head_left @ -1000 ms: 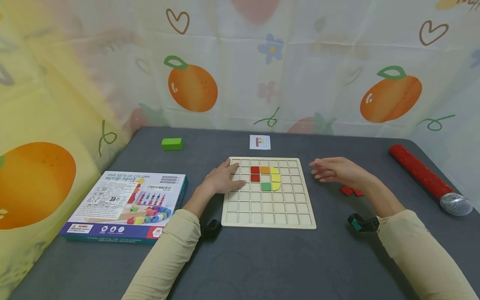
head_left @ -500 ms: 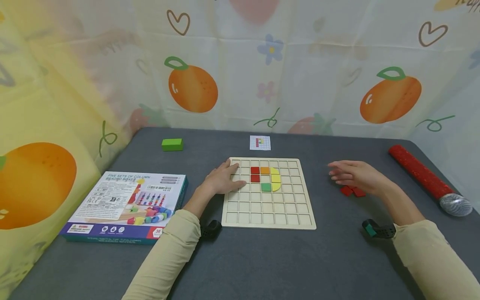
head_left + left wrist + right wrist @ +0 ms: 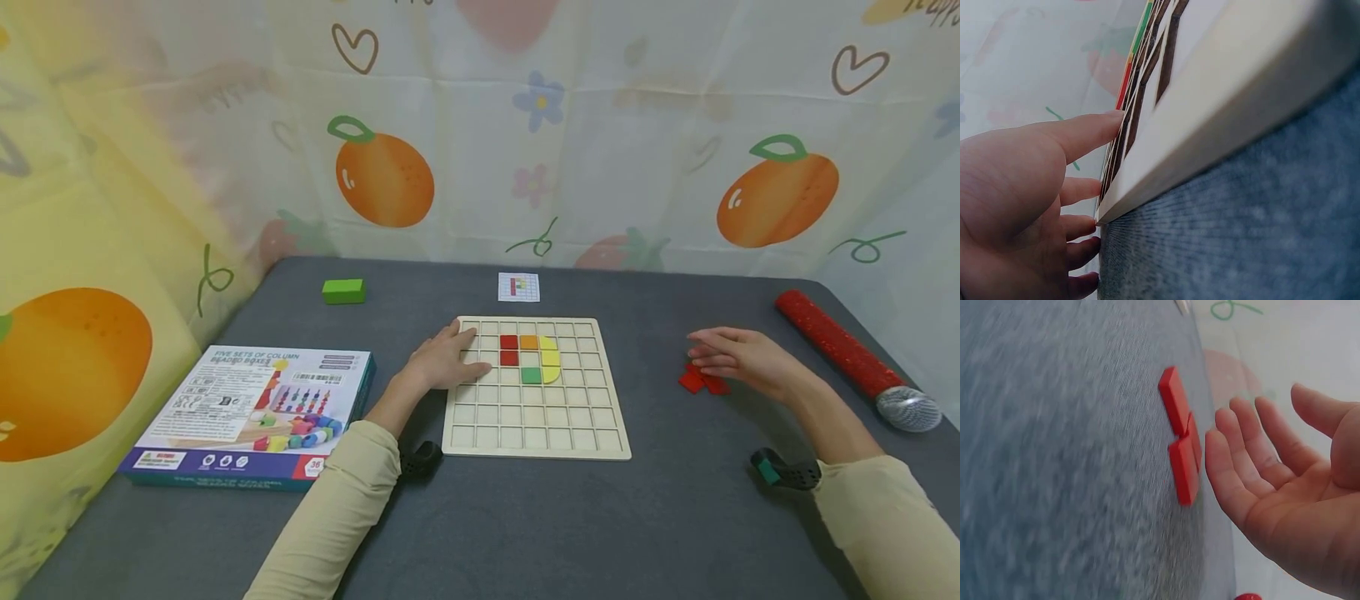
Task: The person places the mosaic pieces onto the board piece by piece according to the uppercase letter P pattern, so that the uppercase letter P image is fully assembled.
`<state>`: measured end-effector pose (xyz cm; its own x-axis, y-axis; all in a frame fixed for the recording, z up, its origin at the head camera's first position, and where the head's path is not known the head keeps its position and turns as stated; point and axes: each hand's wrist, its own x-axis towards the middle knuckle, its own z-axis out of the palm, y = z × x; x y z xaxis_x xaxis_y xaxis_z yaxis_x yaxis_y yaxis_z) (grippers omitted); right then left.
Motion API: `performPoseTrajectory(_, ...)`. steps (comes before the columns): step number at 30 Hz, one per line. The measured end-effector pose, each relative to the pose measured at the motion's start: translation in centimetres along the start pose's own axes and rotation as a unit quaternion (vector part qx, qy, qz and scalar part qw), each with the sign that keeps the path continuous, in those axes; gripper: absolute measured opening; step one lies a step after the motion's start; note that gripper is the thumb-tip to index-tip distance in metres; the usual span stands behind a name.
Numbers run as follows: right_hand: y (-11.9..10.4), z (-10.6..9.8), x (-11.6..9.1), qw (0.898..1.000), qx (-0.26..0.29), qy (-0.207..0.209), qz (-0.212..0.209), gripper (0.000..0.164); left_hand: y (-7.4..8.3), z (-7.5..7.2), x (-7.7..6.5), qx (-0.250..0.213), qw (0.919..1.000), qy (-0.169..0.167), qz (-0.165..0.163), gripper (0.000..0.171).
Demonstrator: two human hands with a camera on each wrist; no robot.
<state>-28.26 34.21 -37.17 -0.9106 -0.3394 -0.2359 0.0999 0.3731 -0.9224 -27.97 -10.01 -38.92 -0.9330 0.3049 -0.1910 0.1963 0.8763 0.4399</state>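
Observation:
A pale wooden grid board (image 3: 498, 417) lies mid-table, holding two red squares (image 3: 509, 350), an orange square (image 3: 528, 342), a green square (image 3: 531, 376) and a yellow column (image 3: 551, 359) with rounded ends. My left hand (image 3: 438, 360) rests on the board's left edge, thumb and fingers spread over the border. To the right, my right hand (image 3: 746, 360) hovers above loose red tiles (image 3: 692, 382), its fingers relaxed and holding nothing. In the right wrist view, three red tiles (image 3: 1184, 469) touch one another on the cloth, just beyond the fingertips.
A printed pattern card (image 3: 518, 287) lies behind the board and a green block (image 3: 344, 291) sits back left. A boxed toy set (image 3: 247, 412) occupies the left side. A red glittery microphone (image 3: 855, 354) lies at the far right. A patterned curtain (image 3: 600, 125) hangs behind the table.
My right hand has moved rightward, away from the board's right side to above the red tiles. My left hand has stayed on the board's left edge.

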Motion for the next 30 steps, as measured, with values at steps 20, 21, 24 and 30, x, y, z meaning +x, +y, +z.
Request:
performPoseTrajectory(20, 1.2, -0.9, -1.2, 0.998, -0.064, 0.004, -0.023, 0.054, -0.1, 0.3, 0.2, 0.0, 0.9999, 0.002, -0.011, 0.074)
performPoseTrajectory(21, 1.2, -0.9, -1.3, 0.997, -0.071, 0.005, -0.023, 0.054, -0.1, 0.3, 0.2, 0.0, 0.9999, 0.002, -0.012, 0.074)
performPoseTrajectory(24, 1.1, -0.7, -1.4, 0.995, -0.093, 0.007, -0.018, 0.054, -0.1, 0.3, 0.2, 0.001, 0.9999, 0.003, -0.014, 0.074)
performPoseTrajectory(30, 1.1, -0.6, -1.6, 0.993, -0.114, 0.013, -0.01, 0.052, 0.0, 0.3, 0.2, -0.003, 0.9999, 0.005, -0.014, 0.074)
